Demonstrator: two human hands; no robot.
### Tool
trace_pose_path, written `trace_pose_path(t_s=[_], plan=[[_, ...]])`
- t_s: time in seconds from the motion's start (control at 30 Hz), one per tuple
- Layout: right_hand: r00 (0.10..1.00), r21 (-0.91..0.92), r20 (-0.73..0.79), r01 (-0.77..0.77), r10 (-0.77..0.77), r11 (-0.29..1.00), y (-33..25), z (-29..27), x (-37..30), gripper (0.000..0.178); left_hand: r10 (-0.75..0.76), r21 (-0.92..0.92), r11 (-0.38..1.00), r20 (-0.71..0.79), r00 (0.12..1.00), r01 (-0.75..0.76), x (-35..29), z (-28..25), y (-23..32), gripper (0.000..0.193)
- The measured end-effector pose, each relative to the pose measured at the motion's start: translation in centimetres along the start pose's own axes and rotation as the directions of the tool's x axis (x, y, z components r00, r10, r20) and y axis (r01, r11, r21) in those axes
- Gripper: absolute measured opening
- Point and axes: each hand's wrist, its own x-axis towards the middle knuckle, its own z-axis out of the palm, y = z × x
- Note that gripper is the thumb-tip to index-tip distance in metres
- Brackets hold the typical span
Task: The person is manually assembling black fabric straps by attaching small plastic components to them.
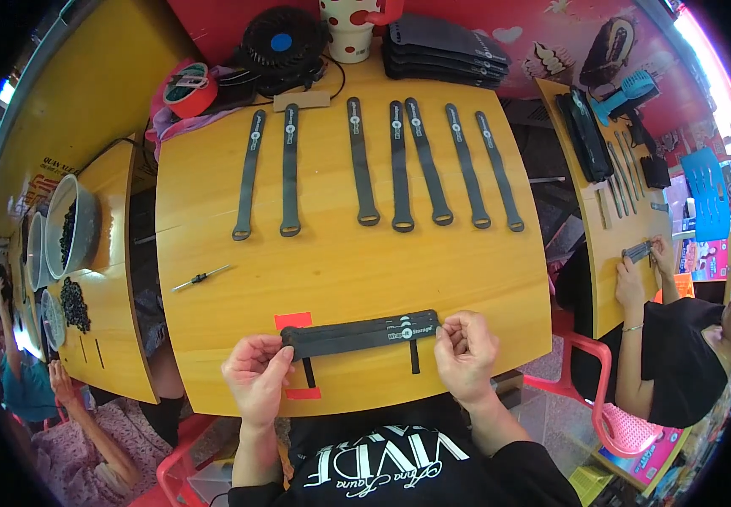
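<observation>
Between left hand point(257, 372) and right hand point(465, 351), stacked black straps point(361, 332).

Strap stack point(361, 334) ends hidden under both hands' fingers.

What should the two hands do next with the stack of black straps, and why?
Probably square up the bundle of straps. The left hand and the right hand each pinch one end of it above the table, and the strap ends at the right look slightly fanned rather than flush.
</observation>
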Motion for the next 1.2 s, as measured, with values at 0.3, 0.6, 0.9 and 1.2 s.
trace_pose_path(t_s=[0.3,0.6,0.9,1.2], plan=[[0.999,-0.023,0.000,0.032,-0.032,0.999,-0.03,0.14,0.26,0.018,0.004,-0.007,1.000,0.001,1.000,-0.004,0.05,0.16,0.09,0.013],[0.999,-0.069,0.000,0.051,-0.051,0.996,0.15,0.21,0.32,0.020,0.002,0.000,1.000,0.002,1.000,-0.002,0.00,0.15,0.02,0.013],[0.998,-0.070,-0.012,0.060,-0.061,0.996,0.31,0.52,0.28,0.021,0.016,0.012,1.000,0.008,1.000,-0.016,0.00,0.08,-0.01,0.013],[0.987,-0.111,0.044,0.161,-0.157,0.981,-0.04,0.45,0.62,0.016,0.040,-0.005,0.999,-0.032,0.999,-0.041,-0.07,0.37,-0.39,0.013]])
